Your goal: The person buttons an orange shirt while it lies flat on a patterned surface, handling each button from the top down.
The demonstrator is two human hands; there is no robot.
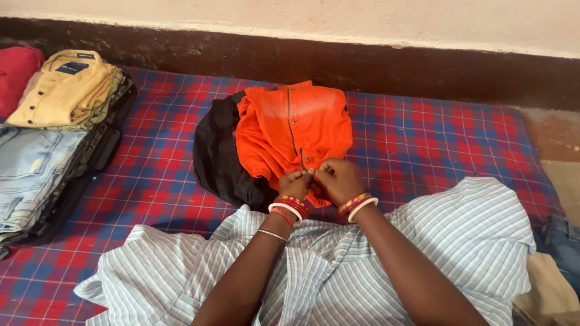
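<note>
Both your hands meet at the lower end of the bright orange button-front cotton shirt [293,130], whose placket runs straight away from you on the red-and-blue checked bed [423,139]; your left hand [295,183] and right hand [338,180] each pinch the placket edge, wrists level, forearms converging over the blue-and-white striped shirt [471,235]

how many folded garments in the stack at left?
4 visible: red garment far left, tan shirt on top, light blue jeans in front, dark garment beneath. More may be hidden underneath or off frame.
</note>
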